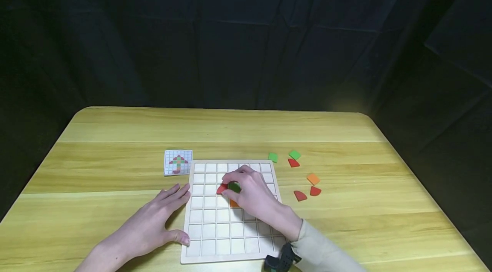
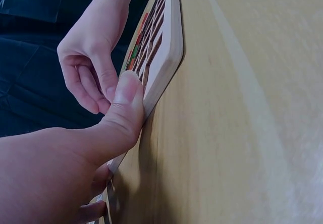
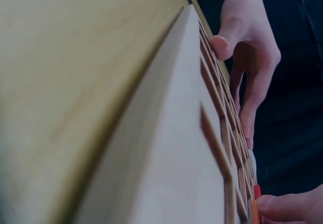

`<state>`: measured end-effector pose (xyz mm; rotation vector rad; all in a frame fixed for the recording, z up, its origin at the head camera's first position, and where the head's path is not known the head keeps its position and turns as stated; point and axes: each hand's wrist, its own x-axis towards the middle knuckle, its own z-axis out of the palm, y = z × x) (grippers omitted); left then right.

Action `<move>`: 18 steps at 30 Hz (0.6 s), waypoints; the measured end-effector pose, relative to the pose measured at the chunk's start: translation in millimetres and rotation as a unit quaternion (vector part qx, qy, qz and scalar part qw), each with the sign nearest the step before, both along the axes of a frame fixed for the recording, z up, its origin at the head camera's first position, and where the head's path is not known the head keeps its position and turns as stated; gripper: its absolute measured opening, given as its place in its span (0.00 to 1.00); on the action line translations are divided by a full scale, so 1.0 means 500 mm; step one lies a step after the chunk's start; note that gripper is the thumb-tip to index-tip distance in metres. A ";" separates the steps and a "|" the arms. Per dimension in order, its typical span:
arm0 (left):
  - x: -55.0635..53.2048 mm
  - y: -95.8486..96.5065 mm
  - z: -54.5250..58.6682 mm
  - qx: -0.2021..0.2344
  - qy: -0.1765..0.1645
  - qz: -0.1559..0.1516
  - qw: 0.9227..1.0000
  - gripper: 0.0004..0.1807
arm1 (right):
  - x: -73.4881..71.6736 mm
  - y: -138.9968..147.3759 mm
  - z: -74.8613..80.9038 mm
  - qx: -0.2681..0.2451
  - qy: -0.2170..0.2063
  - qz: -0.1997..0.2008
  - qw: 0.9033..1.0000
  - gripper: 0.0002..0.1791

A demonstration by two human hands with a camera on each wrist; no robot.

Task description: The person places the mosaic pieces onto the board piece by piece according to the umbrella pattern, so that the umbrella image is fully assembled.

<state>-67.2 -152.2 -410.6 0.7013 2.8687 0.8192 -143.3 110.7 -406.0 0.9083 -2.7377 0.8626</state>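
Observation:
A pale wooden grid board (image 1: pixel 209 231) lies on the table. My left hand (image 1: pixel 151 220) rests along its left side, fingers extended, with fingertips at the edge and the thumb over the rim near the lower corner. Over the upper middle of the board, my right hand (image 1: pixel 251 191) has its fingers bent and pinches a red quarter-round tile (image 1: pixel 221 189) between thumb and fingertips. Beneath that palm a green tile (image 1: pixel 234 186) is shaded and partly hidden. Just below it an orange tile (image 1: pixel 233 203) sits in a cell. In the right wrist view the right thumb (image 3: pixel 285 207) is close beside the red tile.
A small pattern card (image 1: pixel 178 162) printed with a coloured arrow-like figure lies at the board's upper left. Right of the board are loose green tiles (image 1: pixel 294 154), red tiles (image 1: pixel 300 195) and an orange tile (image 1: pixel 313 179). A dark curtain (image 1: pixel 246 50) hangs behind the table.

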 end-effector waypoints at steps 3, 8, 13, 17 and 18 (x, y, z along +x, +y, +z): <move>0.000 0.000 0.000 0.000 -0.002 0.000 1.000 0.58 | 0.001 -0.001 -0.002 0.003 0.006 0.002 1.000 0.07; 0.000 0.001 0.001 -0.001 -0.004 0.001 1.000 0.59 | 0.001 0.001 -0.001 0.003 0.027 0.012 1.000 0.06; -0.001 0.001 0.002 -0.001 -0.005 0.001 1.000 0.58 | -0.001 0.002 0.000 0.001 0.041 0.022 0.999 0.06; 0.000 0.001 0.001 0.000 -0.006 0.001 1.000 0.58 | -0.001 0.003 -0.001 -0.002 0.039 0.025 0.999 0.06; 0.000 0.001 0.001 0.001 -0.008 0.002 1.000 0.58 | -0.001 0.003 -0.001 -0.003 0.037 0.024 0.999 0.06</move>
